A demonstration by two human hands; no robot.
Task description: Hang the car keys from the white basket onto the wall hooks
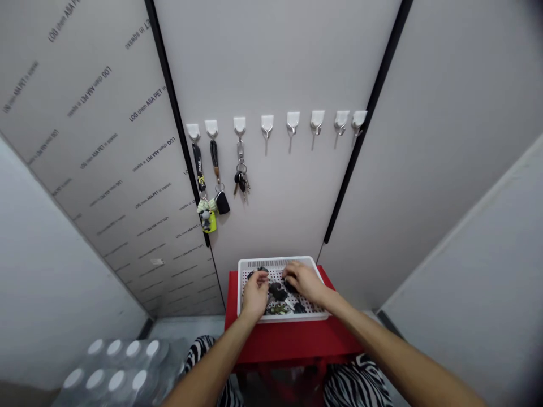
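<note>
A white perforated plastic basket (292,318) holds several dark keys and key fobs (278,291), with a greenish-gold piece (278,309) near its front. Over the basket's left side is my left hand (255,295), its fingers loosely bent and the thumb apart from them; I see nothing between them. My right hand (306,281) reaches in from the right, fingers curled down around a black item (291,284) that they mostly hide. Whether that item is a fob or a bunch of keys cannot be made out.
The basket stands on a red stool (292,342) between my knees. On the wall ahead, white hooks (267,123) form a row; the three leftmost carry a lanyard with a yellow-green tag (208,222), a black fob (222,202) and a key bunch (241,181). Capped bottles (116,380) stand lower left.
</note>
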